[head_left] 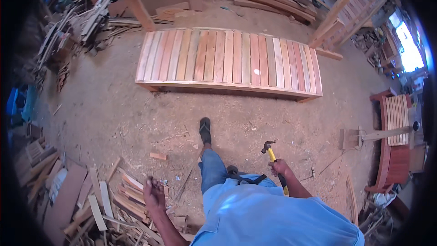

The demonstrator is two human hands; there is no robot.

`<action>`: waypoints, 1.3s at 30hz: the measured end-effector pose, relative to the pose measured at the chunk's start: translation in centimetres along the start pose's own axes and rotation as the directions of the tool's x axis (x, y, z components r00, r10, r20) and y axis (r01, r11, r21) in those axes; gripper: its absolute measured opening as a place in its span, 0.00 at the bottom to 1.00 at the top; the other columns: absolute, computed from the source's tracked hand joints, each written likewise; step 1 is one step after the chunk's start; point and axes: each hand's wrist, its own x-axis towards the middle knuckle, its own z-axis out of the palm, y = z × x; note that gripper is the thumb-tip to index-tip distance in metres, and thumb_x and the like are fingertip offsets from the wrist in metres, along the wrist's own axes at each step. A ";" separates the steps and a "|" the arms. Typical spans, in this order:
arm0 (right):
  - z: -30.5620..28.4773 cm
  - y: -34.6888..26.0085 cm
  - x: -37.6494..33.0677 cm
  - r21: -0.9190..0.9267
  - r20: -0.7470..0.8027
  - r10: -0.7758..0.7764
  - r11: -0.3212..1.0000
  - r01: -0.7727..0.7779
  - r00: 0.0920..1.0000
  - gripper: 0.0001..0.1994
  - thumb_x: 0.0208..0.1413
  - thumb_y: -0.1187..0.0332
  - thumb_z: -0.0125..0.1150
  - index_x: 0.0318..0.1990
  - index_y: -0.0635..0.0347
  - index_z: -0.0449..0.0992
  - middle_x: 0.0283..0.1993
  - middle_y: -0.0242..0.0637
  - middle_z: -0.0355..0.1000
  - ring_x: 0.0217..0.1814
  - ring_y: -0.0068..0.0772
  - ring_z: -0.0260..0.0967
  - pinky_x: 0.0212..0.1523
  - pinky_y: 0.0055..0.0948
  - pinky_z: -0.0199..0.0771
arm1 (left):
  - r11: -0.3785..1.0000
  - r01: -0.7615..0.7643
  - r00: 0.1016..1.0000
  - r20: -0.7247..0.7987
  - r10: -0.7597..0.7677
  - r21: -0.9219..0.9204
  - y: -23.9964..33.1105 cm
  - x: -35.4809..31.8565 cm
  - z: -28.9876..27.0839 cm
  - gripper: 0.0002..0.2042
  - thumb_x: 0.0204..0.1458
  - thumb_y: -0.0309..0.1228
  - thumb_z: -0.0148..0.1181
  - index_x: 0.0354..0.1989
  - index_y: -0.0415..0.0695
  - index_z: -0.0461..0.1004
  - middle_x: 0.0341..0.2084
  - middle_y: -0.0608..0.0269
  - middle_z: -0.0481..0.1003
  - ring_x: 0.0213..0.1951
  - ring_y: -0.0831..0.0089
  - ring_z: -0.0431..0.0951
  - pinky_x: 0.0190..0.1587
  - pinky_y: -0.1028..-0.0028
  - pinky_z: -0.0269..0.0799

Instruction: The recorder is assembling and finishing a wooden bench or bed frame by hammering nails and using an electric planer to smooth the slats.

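Observation:
A claw hammer (271, 155) with a dark head and a yellow handle is gripped in my right hand (279, 167), out to the right of my body. Its head points forward, and the dark grip end shows below my fist. My left hand (154, 194) hangs above a heap of wood offcuts (129, 200), its fingers curled together. Whatever they may hold is too small to make out. Ahead of me, apart from both hands, stands a long, low slatted wooden bed frame or bench (227, 59), its slats in pinkish and yellowish tones.
Stacked boards (273, 2) lie at the back, and more scrap wood (91, 13) piles up at far left. A reddish wooden furniture piece (391, 155) stands at right. A small wood block (158, 156) rests on the dirt floor amid shavings.

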 end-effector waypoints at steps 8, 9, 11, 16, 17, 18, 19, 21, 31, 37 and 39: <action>4.8 -8.7 6.0 -0.327 -0.288 -0.202 0.939 0.102 0.936 0.21 0.62 0.58 0.70 0.53 0.67 0.79 0.39 0.55 0.82 0.35 0.54 0.83 0.39 0.49 0.82 | 0.744 0.188 0.973 -0.018 -0.230 0.641 -5.5 32.6 17.6 0.07 0.69 0.33 0.62 0.42 0.43 0.80 0.29 0.72 0.76 0.29 0.80 0.73 0.33 0.74 0.69; 5.9 -9.9 7.4 -0.345 -0.321 -0.274 0.925 0.157 0.907 0.22 0.62 0.59 0.70 0.56 0.65 0.79 0.42 0.57 0.83 0.40 0.57 0.84 0.44 0.51 0.82 | 0.591 0.104 0.974 0.038 -0.223 0.800 -6.8 36.5 20.1 0.09 0.69 0.34 0.61 0.38 0.44 0.80 0.27 0.73 0.74 0.28 0.80 0.71 0.33 0.73 0.67; 6.9 -13.4 12.0 -0.484 -0.405 -0.531 0.815 0.318 0.745 0.23 0.66 0.61 0.67 0.66 0.58 0.77 0.30 0.45 0.79 0.28 0.39 0.79 0.34 0.42 0.80 | 0.346 -0.076 0.966 0.155 -0.209 0.935 -10.3 44.2 24.5 0.13 0.69 0.36 0.60 0.32 0.43 0.79 0.23 0.72 0.72 0.26 0.80 0.70 0.32 0.72 0.66; 9.1 -26.7 20.8 -0.373 -0.413 -0.592 0.803 0.464 0.692 0.31 0.71 0.66 0.60 0.80 0.45 0.63 0.32 0.49 0.79 0.31 0.48 0.80 0.38 0.46 0.80 | -0.027 -0.451 0.890 0.448 -0.088 0.892 -21.5 63.5 28.4 0.14 0.67 0.34 0.62 0.44 0.35 0.85 0.28 0.50 0.83 0.31 0.61 0.83 0.39 0.60 0.77; 10.1 -29.5 22.8 -0.399 -0.401 -0.678 0.734 0.549 0.616 0.31 0.72 0.67 0.58 0.81 0.44 0.62 0.31 0.48 0.78 0.31 0.49 0.79 0.38 0.47 0.79 | -0.155 -0.485 0.871 0.491 -0.004 0.861 -21.6 66.4 28.7 0.13 0.67 0.34 0.61 0.44 0.35 0.85 0.30 0.47 0.84 0.33 0.53 0.84 0.41 0.57 0.78; 10.2 -32.0 24.0 -0.366 -0.381 -0.654 0.755 0.543 0.653 0.31 0.73 0.67 0.58 0.82 0.42 0.61 0.31 0.48 0.78 0.31 0.49 0.80 0.38 0.47 0.79 | -0.247 -0.524 0.835 0.549 0.042 0.815 -23.3 69.2 28.9 0.12 0.67 0.34 0.61 0.44 0.36 0.85 0.32 0.44 0.84 0.35 0.46 0.85 0.43 0.53 0.79; 9.9 -34.1 25.3 -0.339 -0.369 -0.627 0.779 0.528 0.686 0.32 0.73 0.67 0.57 0.82 0.40 0.60 0.31 0.49 0.78 0.31 0.48 0.80 0.38 0.47 0.79 | -0.252 -0.530 0.833 0.553 0.026 0.810 -25.2 71.3 29.7 0.12 0.67 0.34 0.61 0.44 0.36 0.85 0.32 0.44 0.84 0.35 0.46 0.85 0.43 0.53 0.79; 9.6 -36.7 28.2 -0.366 -0.385 -0.642 0.766 0.528 0.664 0.31 0.73 0.67 0.57 0.82 0.38 0.61 0.31 0.49 0.78 0.31 0.49 0.80 0.38 0.48 0.78 | -0.392 -0.512 0.797 0.593 0.115 0.764 -28.7 74.4 30.3 0.10 0.67 0.31 0.60 0.46 0.40 0.85 0.37 0.43 0.84 0.40 0.40 0.84 0.46 0.49 0.78; 12.3 -34.3 40.3 -0.486 -0.446 -0.745 0.667 0.564 0.496 0.31 0.72 0.69 0.60 0.80 0.34 0.65 0.29 0.48 0.76 0.30 0.48 0.78 0.36 0.47 0.77 | -0.420 -0.681 0.466 0.798 0.383 0.600 -36.0 80.0 24.7 0.11 0.67 0.25 0.56 0.51 0.45 0.85 0.42 0.50 0.79 0.46 0.48 0.79 0.51 0.52 0.74; 13.5 -33.7 41.5 -0.535 -0.453 -0.797 0.601 0.593 0.399 0.32 0.71 0.70 0.61 0.80 0.36 0.65 0.27 0.49 0.73 0.27 0.47 0.73 0.34 0.44 0.75 | -0.386 -0.710 0.376 0.781 0.498 0.588 -35.0 80.1 24.4 0.11 0.66 0.25 0.57 0.50 0.44 0.85 0.41 0.51 0.78 0.46 0.51 0.78 0.51 0.54 0.73; 13.8 -33.7 41.9 -0.509 -0.459 -0.771 0.635 0.581 0.441 0.32 0.71 0.70 0.61 0.80 0.35 0.65 0.32 0.52 0.75 0.30 0.52 0.75 0.36 0.47 0.75 | -0.373 -0.754 0.367 0.818 0.443 0.541 -35.5 80.9 24.0 0.12 0.64 0.23 0.58 0.51 0.44 0.85 0.40 0.53 0.78 0.45 0.54 0.78 0.51 0.57 0.73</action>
